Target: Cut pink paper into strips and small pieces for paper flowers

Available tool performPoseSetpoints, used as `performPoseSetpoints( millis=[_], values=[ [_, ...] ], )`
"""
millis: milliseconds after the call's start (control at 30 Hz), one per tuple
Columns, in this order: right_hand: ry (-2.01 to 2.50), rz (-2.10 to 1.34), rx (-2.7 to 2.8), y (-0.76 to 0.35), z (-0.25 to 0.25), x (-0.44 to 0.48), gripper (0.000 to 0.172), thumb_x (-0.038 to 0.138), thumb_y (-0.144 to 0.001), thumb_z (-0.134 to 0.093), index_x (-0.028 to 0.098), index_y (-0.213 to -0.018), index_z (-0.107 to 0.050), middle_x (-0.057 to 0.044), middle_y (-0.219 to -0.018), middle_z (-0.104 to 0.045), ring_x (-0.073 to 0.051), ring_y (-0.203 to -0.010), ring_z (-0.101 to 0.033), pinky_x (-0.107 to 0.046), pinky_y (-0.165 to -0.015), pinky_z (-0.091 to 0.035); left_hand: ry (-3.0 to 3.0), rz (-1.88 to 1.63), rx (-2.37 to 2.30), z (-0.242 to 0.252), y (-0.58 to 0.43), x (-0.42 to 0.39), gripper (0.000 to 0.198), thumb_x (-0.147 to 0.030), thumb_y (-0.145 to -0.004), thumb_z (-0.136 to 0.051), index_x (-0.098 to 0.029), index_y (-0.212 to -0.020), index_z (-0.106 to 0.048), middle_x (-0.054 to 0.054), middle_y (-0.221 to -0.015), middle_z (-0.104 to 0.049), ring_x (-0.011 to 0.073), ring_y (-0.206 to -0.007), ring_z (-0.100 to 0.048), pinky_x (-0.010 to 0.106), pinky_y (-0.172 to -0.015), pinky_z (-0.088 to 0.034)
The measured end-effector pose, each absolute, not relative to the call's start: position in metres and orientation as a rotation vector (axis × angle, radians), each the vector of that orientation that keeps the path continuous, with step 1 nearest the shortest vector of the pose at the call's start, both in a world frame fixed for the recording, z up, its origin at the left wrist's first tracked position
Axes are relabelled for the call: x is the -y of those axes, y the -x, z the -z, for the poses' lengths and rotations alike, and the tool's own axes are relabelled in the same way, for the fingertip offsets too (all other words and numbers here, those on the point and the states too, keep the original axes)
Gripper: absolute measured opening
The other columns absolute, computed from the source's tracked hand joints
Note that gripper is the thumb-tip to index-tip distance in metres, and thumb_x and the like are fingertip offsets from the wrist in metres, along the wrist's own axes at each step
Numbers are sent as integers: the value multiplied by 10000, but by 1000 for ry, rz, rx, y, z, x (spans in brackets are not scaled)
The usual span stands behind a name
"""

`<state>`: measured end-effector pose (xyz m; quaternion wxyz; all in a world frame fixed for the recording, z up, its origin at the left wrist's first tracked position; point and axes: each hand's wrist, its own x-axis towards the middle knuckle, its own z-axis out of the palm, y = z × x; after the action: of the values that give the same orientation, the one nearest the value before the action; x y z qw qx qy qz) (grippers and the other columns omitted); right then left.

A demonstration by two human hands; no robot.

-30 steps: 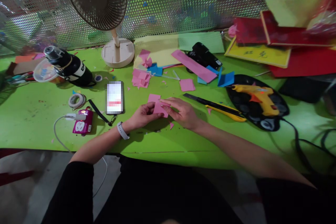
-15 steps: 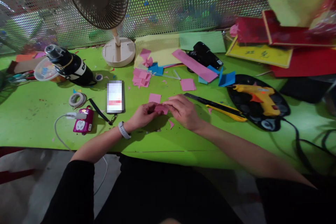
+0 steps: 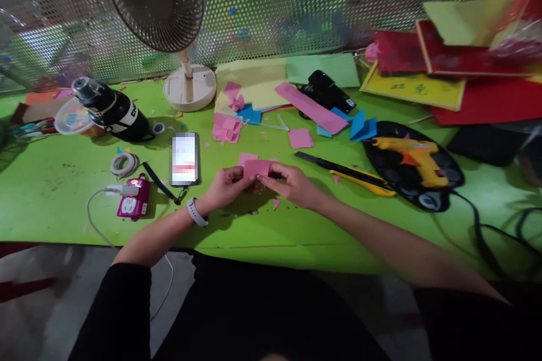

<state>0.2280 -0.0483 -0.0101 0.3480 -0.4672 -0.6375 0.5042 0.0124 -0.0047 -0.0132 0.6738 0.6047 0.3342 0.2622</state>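
Between my two hands is a small piece of pink paper (image 3: 257, 167), its flat face turned towards me. My left hand (image 3: 225, 185) pinches its left side, thumb in front. On the right side, the thumb and fingers of my right hand (image 3: 294, 183) grip the same piece, and the thumb tips nearly meet at its lower edge. Just behind it lies another pink paper square (image 3: 248, 157) on the green table, partly covered. A pink scrap (image 3: 276, 203) rests below my right hand. To the right of that hand lies a yellow and black utility knife (image 3: 345, 174).
A phone (image 3: 184, 159), tape roll (image 3: 123, 164) and purple plug adapter (image 3: 133, 198) lie left. Behind stand a fan (image 3: 189, 87) and a tilted black bottle (image 3: 114, 110). Pink papers (image 3: 226, 127) are stacked at centre; a yellow glue gun (image 3: 417, 161) rests on a black tray at right.
The pink paper has turned so that more of its flat face shows. My right hand has shifted from over its top to its right side, thumb now in front.
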Motion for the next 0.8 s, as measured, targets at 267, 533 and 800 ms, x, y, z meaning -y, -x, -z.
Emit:
performPoseSetpoints(
  millis=[267, 533, 800],
  values=[
    [1237, -1346, 1702, -231, 15, 46, 334, 523, -993, -545, 213, -878, -592, -65, -877, -680, -185, -727, -652, -379, -629, -595, -1316, -507, -723, 12, -9, 0, 460, -547, -870, -753, -106, -994, -717, 98, -915, -783, 134, -782, -742, 289, -783, -612],
    [1236, -1291, 1683, -236, 12, 43, 311, 496, -970, -604, 203, -867, -628, -48, -808, -693, -164, -697, -658, -336, -606, -583, -1445, -431, -711, -1, -1, -11, 371, -487, -917, -721, -118, -909, -686, 98, -895, -771, 141, -806, -739, 290, -779, -608],
    [1226, -1479, 1570, -234, 18, 40, 285, 466, -865, -711, 185, -819, -707, -46, -785, -754, -154, -641, -690, -307, -548, -588, -1640, -440, -758, 4, -2, -9, 335, -449, -944, -671, -125, -857, -680, 73, -837, -733, 122, -723, -689, 246, -691, -575]
  ],
)
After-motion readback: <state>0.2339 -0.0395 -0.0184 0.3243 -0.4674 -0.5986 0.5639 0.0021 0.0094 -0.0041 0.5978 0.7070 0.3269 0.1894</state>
